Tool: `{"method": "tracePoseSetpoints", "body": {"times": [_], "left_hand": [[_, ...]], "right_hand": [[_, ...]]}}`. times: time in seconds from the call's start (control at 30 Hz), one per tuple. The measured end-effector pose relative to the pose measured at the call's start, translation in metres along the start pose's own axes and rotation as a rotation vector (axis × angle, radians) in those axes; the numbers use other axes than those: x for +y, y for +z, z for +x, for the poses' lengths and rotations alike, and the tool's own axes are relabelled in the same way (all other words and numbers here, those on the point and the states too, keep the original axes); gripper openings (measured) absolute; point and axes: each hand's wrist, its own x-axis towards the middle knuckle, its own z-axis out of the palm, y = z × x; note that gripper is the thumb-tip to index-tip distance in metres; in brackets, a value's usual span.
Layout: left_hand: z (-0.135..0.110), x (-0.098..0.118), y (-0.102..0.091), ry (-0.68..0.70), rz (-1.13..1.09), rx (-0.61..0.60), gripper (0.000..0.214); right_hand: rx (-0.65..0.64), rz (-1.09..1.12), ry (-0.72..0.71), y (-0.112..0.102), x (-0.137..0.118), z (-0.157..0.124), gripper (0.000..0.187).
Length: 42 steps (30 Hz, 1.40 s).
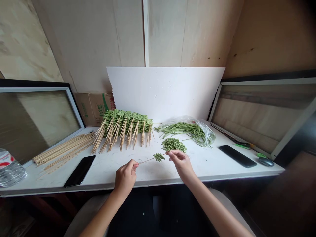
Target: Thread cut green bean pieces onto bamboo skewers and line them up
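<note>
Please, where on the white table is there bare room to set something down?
On the table, bare patches lie between the left smartphone and the left hand, and between the right hand and the right smartphone. Further back on the left it is crowded: stacked green-bean skewers and loose bamboo sticks.

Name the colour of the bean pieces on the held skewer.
The bean pieces are green, clearest in the head view.
</note>
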Motion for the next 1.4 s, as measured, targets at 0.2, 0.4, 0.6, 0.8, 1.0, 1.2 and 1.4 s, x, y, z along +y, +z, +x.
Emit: {"method": "tracePoseSetpoints", "body": {"times": [0.2, 0.4, 0.6, 0.8, 1.0, 1.2, 1.4], "left_hand": [[0.001, -0.003, -0.003, 0.006, -0.004, -0.033, 0.025], [0.001, -0.004, 0.0, -0.012, 0.059, 0.007, 0.024], [-0.002, 0.001, 0.004, 0.025, 0.106, 0.06, 0.031], [-0.001, -0.002, 0.001, 0.075, 0.067, 0.029, 0.028], [0.0, -0.007, 0.001, 0.082, 0.112, 0.061, 0.026], [-0.003, -0.004, 0.003, 0.107, 0.176, 0.081, 0.026], [0.0, -0.008, 0.001, 0.055, 0.115, 0.034, 0.026]], "right_hand": [[-0.001, -0.016, 0.011, 0.004, -0.008, -0.002, 0.028], [-0.025, 0.005, 0.062, 0.003, -0.003, 0.0, 0.029], [0.028, 0.052, 0.165, 0.003, 0.005, 0.0, 0.029], [0.016, -0.024, 0.064, 0.004, -0.003, -0.003, 0.032], [-0.04, 0.032, 0.127, 0.005, -0.005, -0.004, 0.033], [0.007, 0.082, 0.242, 0.006, 0.001, -0.005, 0.029], [-0.024, 0.032, 0.122, 0.003, 0.004, -0.001, 0.029]]}}
